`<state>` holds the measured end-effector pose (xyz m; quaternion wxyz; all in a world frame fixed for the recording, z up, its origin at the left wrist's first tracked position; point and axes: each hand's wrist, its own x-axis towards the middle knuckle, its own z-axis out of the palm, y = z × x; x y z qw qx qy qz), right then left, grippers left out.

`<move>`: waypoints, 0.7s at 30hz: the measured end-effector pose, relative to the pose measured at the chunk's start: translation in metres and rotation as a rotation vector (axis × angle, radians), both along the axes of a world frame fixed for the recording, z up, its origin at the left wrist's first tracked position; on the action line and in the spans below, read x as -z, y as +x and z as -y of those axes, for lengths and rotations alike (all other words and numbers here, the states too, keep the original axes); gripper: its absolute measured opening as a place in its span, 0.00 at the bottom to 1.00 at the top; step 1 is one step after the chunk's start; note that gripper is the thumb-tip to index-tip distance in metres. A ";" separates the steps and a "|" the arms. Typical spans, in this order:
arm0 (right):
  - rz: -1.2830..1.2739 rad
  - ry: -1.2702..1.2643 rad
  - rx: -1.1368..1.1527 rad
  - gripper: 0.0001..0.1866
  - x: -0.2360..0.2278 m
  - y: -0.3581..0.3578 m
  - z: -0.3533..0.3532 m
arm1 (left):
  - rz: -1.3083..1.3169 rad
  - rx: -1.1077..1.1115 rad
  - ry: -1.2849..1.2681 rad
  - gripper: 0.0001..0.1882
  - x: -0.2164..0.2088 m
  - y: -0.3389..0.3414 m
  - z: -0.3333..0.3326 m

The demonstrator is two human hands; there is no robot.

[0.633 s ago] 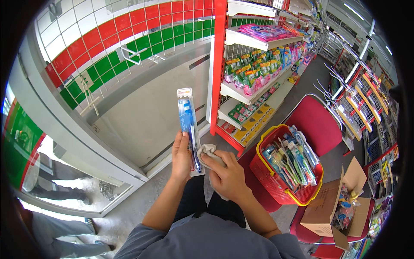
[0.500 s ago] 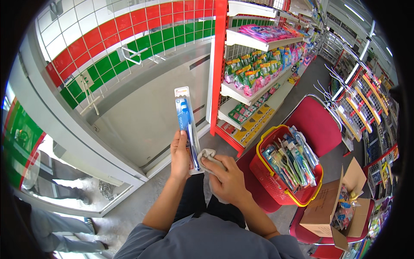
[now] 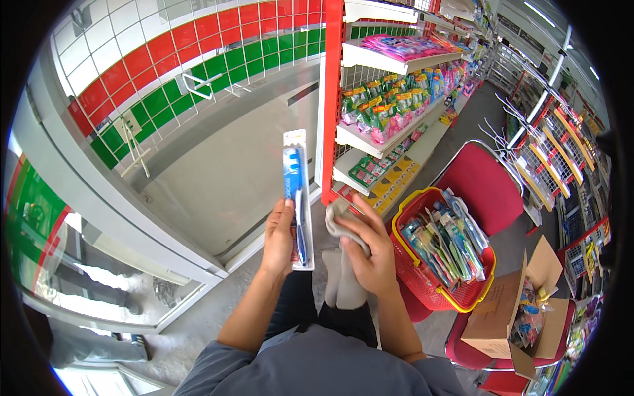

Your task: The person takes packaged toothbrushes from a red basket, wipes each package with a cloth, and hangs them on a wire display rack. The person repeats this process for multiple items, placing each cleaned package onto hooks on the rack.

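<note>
Two hands are raised in front of the person's chest, close together but not touching. The left hand (image 3: pixel 277 237) is clamped on the lower part of a packaged toothbrush (image 3: pixel 297 198) — a long white card with a blue brush under clear plastic — held upright so that its top stands well above the fingers. Just to the right of it, the right hand (image 3: pixel 373 254) is closed around a grey cloth (image 3: pixel 340 264), one end poking up above the thumb near the pack's edge and the rest hanging down below the palm; whether cloth and pack touch cannot be told. To the right of the right hand, and a little lower, a red shopping basket (image 3: pixel 422 284) with yellow trim sits on a red stool, packed with more toothbrush packs (image 3: pixel 442 241). Farther right and lower stands an open cardboard box (image 3: pixel 508 317) holding small coloured goods. Beyond the hands rises a red-framed store shelf (image 3: pixel 376 99) — its white boards stocked with bright packets. Up and to the left of the left hand runs a wall of red, green and white tiles (image 3: pixel 172 72).
</note>
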<state>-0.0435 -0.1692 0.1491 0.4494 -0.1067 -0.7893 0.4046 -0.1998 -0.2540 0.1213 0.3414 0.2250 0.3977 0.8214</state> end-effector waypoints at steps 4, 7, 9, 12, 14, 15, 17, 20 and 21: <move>-0.017 0.040 0.008 0.20 0.000 -0.022 -0.003 | -0.023 0.132 0.091 0.15 -0.003 0.014 -0.005; 0.034 0.029 -0.028 0.20 0.005 -0.023 0.006 | 0.028 0.069 0.074 0.14 -0.002 0.013 -0.008; 0.070 0.013 -0.028 0.19 0.009 -0.020 0.013 | 0.036 0.029 0.054 0.13 -0.002 0.008 -0.009; 0.084 -0.046 -0.092 0.19 0.018 -0.011 0.026 | 0.015 -0.015 0.025 0.13 -0.003 -0.003 -0.008; 0.109 -0.026 -0.106 0.19 0.022 -0.004 0.030 | 0.011 -0.132 -0.034 0.13 -0.004 -0.006 -0.010; 0.114 -0.012 -0.113 0.19 0.023 -0.002 0.031 | -0.006 -0.126 -0.038 0.13 -0.004 -0.007 -0.010; 0.121 -0.009 -0.099 0.18 0.024 0.002 0.033 | -0.026 -0.117 -0.036 0.13 -0.004 -0.007 -0.010; 0.100 -0.019 -0.031 0.18 0.022 0.000 0.032 | -0.021 -0.079 -0.031 0.12 -0.003 -0.002 -0.009; 0.077 -0.003 -0.007 0.18 0.021 -0.002 0.031 | -0.012 -0.048 -0.035 0.12 -0.002 0.001 -0.008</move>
